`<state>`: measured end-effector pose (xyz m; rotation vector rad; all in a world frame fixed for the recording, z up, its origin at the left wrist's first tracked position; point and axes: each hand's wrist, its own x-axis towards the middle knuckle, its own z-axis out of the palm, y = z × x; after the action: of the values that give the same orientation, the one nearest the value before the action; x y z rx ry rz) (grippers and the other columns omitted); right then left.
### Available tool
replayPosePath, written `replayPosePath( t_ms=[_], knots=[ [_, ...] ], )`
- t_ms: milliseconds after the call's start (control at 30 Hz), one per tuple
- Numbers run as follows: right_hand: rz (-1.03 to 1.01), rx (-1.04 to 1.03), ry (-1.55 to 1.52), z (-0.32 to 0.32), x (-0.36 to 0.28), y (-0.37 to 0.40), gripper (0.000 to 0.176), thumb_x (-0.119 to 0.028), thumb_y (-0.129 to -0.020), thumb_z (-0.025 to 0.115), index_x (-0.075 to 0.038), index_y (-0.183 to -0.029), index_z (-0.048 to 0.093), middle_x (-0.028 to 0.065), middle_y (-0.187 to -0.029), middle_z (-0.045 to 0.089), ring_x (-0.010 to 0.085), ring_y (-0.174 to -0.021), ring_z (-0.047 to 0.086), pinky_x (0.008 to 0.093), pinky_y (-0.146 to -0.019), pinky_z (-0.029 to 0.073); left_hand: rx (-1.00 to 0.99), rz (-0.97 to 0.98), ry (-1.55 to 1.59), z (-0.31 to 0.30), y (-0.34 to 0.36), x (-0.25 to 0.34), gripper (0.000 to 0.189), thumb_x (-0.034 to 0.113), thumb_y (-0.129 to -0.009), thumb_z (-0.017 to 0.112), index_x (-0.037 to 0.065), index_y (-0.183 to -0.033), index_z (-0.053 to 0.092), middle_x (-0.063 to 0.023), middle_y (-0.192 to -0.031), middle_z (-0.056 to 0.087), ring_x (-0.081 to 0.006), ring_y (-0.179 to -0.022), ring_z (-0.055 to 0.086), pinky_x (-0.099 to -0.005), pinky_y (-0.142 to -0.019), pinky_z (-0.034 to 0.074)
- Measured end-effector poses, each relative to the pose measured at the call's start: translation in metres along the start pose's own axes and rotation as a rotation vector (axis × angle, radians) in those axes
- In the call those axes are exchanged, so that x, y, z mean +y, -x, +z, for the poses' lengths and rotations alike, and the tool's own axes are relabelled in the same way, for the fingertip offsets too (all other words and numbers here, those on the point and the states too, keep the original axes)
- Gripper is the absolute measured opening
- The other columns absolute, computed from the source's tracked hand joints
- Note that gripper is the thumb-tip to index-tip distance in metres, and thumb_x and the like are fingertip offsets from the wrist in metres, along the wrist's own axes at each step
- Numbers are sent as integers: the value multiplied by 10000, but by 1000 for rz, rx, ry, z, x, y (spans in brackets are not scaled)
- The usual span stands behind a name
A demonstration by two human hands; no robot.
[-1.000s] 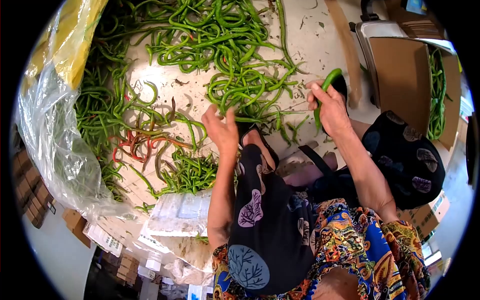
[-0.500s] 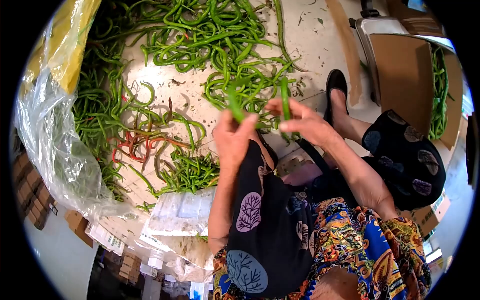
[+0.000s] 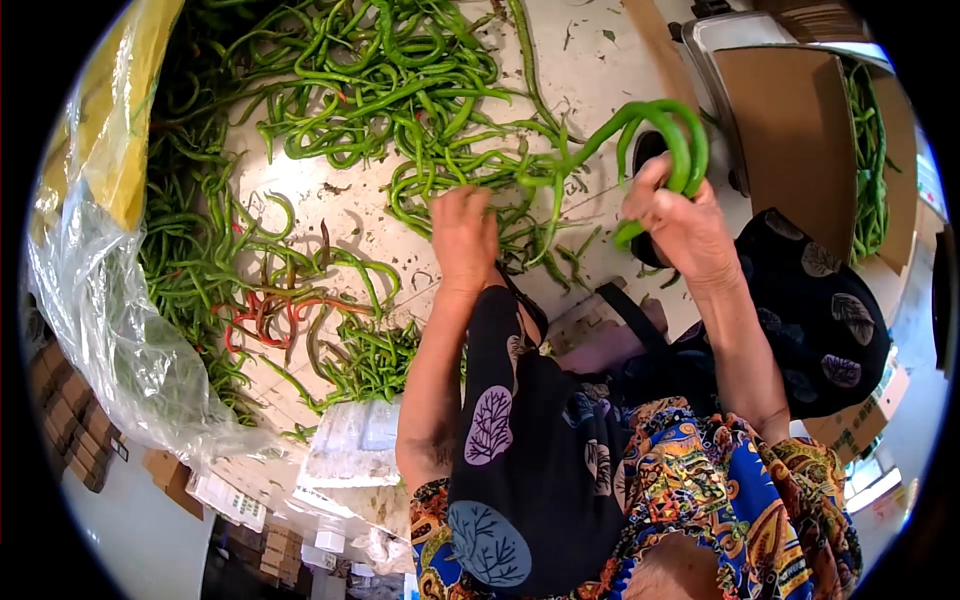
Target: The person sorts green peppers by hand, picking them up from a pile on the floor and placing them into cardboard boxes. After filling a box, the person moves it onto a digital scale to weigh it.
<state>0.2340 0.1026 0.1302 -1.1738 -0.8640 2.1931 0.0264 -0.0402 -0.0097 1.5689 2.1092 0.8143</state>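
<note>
Raised at the right, my right hand (image 3: 692, 222) is closed round several long green chili peppers (image 3: 690, 140), which arch above the fingers. My left hand (image 3: 465, 240) is at the near edge of the pile of green chili peppers (image 3: 400, 90), back of the hand up. Its fingers are curled together, and the fingertips and anything in them are hidden. Left of that hand lies a small group of red and brownish peppers (image 3: 265, 315). Closer to my knee is a heap of short green peppers (image 3: 375, 355).
A cardboard box (image 3: 785, 130) holding green peppers stands at the right. Clear plastic sheeting (image 3: 125, 330) runs along the left side, beside more peppers. A white foam box (image 3: 355, 440) sits by my left leg. My shoe (image 3: 650, 150) is beyond the right hand.
My right hand has moved right and up and now holds several peppers. My left hand no longer shows the pepper it held upright and has turned palm down at the pile.
</note>
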Motion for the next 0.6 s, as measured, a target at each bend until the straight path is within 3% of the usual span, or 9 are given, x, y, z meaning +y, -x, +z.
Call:
replayPosePath(
  t_ms=[67,167,267,400,600],
  knots=[
    [-43,-33,-42,-4,-2,-2,262,-163,-812,690,-26,-1031,645,31,-783,600,112,-707,539,261,-674,429,-36,107,-190,15,-1,9,325,16,-731,633,66,-1053,626,-128,-1071,563,-313,-1004,504,-401,-845,443],
    [77,-70,-17,-7,5,-4,247,-180,-829,681,-28,-1022,655,31,-815,608,117,-737,543,256,-691,428,-42,130,-277,37,0,-1,291,25,-737,631,63,-1026,631,-133,-1019,562,-318,-944,521,-410,-797,453],
    [277,-171,387,-15,11,-6,228,-181,-848,666,-21,-1010,659,31,-827,608,119,-779,552,251,-704,428,-105,-16,-118,33,-7,-4,243,10,-746,621,58,-983,639,-137,-956,566,-331,-887,535,-411,-751,460],
    [328,-225,77,-34,40,-3,222,-165,-838,681,-14,-999,658,40,-820,605,145,-804,560,280,-773,423,112,67,-12,17,-34,17,175,5,-773,616,47,-940,646,-135,-902,584,-342,-858,567,-412,-720,481],
    [205,-218,-75,-44,33,-5,220,-176,-798,673,-23,-951,631,43,-719,551,168,-765,531,361,-897,412,-74,-130,376,60,-44,32,146,72,-807,646,15,-941,651,-152,-826,654,-289,-677,649,-369,-627,512]
  ],
)
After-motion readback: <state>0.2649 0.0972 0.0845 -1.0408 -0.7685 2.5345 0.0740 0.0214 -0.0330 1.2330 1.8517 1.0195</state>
